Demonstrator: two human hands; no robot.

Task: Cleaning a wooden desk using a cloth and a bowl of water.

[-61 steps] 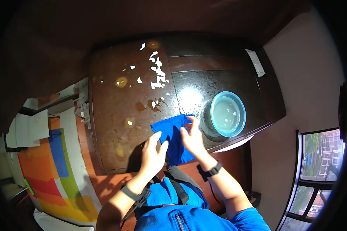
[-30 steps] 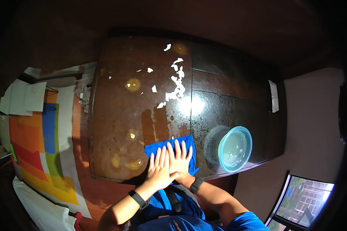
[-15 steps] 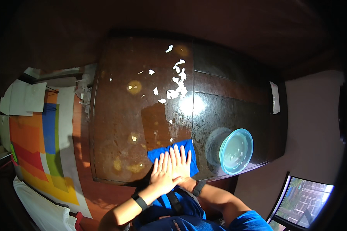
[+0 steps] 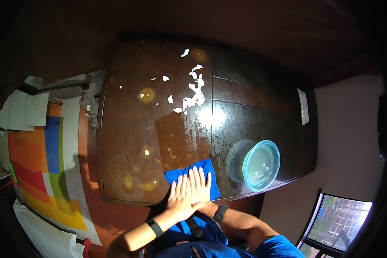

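Note:
A blue cloth [image 4: 202,165] lies spread on the brown wooden table [image 4: 120,129] at its near edge. My left hand [image 4: 181,200] and my right hand [image 4: 199,189] lie flat on it side by side, fingers stretched out and pointing away from me. The hands touch along their inner edges and partly overlap near the wrists. Beyond the cloth runs a damp, streaked patch of wood. White torn scraps [image 4: 195,99] are strewn farther off, mostly along the table's middle seam. What lies under the cloth is hidden.
A light-blue bowl [image 4: 261,167] with water-like liquid stands near the right front edge, a wet ring beside it. Yellowish stains [image 4: 148,185] dot the left half. A white strip [image 4: 303,106] lies at the far right. A colourful mat [image 4: 34,163] covers floor at left.
My hands and the cloth have moved slightly toward me, to the table's near edge. Two small scraps just beyond the cloth no longer show there. Wet streaks on the patch are more visible.

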